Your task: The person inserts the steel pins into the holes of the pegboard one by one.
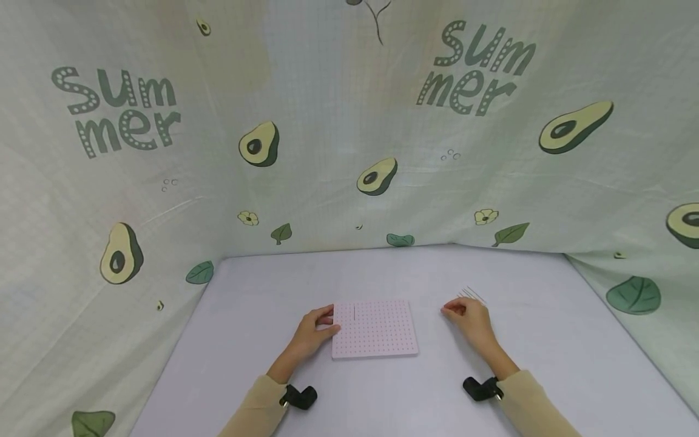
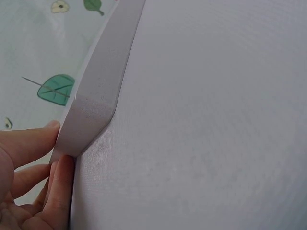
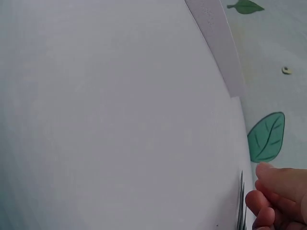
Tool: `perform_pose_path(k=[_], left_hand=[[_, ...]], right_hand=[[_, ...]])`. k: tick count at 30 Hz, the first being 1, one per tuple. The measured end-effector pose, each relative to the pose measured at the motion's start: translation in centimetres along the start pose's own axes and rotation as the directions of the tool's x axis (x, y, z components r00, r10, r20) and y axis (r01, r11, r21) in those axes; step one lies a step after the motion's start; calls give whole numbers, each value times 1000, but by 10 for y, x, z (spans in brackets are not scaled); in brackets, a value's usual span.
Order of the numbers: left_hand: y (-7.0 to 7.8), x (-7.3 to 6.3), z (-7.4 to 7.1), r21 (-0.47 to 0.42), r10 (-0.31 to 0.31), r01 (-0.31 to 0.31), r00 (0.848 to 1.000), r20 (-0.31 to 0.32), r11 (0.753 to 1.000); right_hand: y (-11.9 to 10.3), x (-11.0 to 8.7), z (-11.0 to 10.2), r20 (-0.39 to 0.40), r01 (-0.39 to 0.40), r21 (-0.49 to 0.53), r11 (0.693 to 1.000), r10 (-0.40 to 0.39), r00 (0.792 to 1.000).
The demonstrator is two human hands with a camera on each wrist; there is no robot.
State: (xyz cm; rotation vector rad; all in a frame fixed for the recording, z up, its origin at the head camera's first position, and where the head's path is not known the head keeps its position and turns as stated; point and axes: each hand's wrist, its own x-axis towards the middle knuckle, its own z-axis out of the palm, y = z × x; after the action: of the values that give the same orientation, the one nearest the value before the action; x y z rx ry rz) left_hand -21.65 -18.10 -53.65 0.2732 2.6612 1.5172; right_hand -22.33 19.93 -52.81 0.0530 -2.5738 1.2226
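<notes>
A pale pink square board with rows of small holes (image 1: pixel 374 331) lies on the table, a thin dark needle-like pin (image 1: pixel 354 312) standing in it near the upper left. My left hand (image 1: pixel 314 331) grips the board's left edge, thumb at the top face and fingers against the side; the left wrist view shows this hold at a corner. To the right of the board, my right hand (image 1: pixel 471 321) is above the table, its thumb and forefinger tips close together. Whether something thin is between them cannot be seen. Several thin needle-like pins (image 1: pixel 472 295) lie just beyond that hand.
The white-covered table (image 1: pixel 377 394) meets a hanging cloth (image 1: pixel 317 200) with avocado and leaf prints at the back and sides. Black wrist cameras (image 1: pixel 301 397) sit on both wrists, close above the table.
</notes>
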Motion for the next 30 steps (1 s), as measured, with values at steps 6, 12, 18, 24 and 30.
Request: perform_pose_path(k=[6,12,18,24,30], left_hand=[[-1,0,1,-4,-3,3,1000,4,1000],[-1,0,1,-5,4,-4,1000,1,1000],[0,2,1,-2,12,-12,1000,3,1000],[0,1,0,5,11,-12,1000,5,1000],[2,0,0,-2,-10,10,1000,-3,1000]], right_hand=[[1,-2,0,18,-34,-11,999,34,999],[2,-4,2,-10,-22,-20,1000,21,1000],[4,-5,4,-10,-10,-24,1000,10,1000],[6,-6,6,-9,6,-33,999,-6,1000],[8,-7,10,-36,35,-31,999,-36,999]])
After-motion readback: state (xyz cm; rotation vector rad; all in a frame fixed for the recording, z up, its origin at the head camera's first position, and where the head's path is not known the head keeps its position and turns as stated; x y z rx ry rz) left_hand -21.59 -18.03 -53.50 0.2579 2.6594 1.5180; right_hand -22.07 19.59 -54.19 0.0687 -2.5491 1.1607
